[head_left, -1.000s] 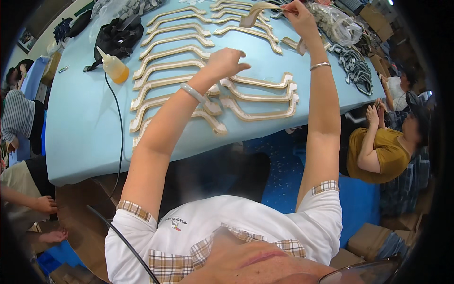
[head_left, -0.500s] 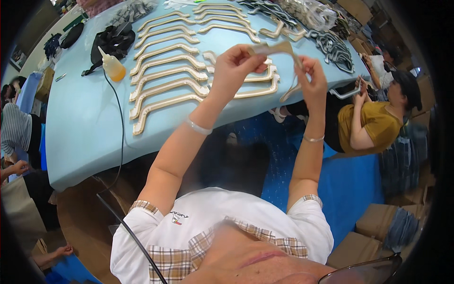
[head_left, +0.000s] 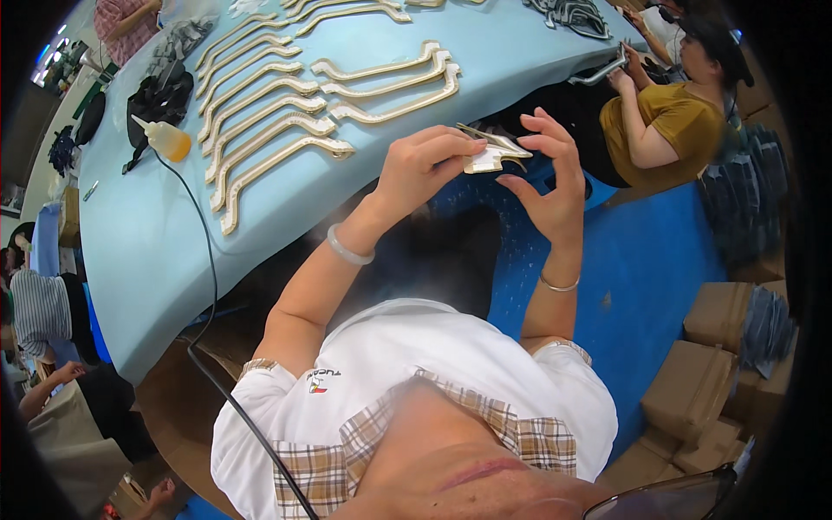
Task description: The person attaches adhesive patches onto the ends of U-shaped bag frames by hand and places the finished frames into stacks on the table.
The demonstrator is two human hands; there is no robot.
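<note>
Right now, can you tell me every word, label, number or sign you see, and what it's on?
White shirt: one short dark word by a small picture; I won't copy it out.
Squeeze bottle: none I can make out.
Piece in the left hand: none I can make out.
Cardboard boxes: none readable.

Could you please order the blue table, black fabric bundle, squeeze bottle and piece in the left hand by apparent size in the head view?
1. Blue table
2. Black fabric bundle
3. Squeeze bottle and held piece: these look too close in size to rank; the piece is partly hidden.
</note>
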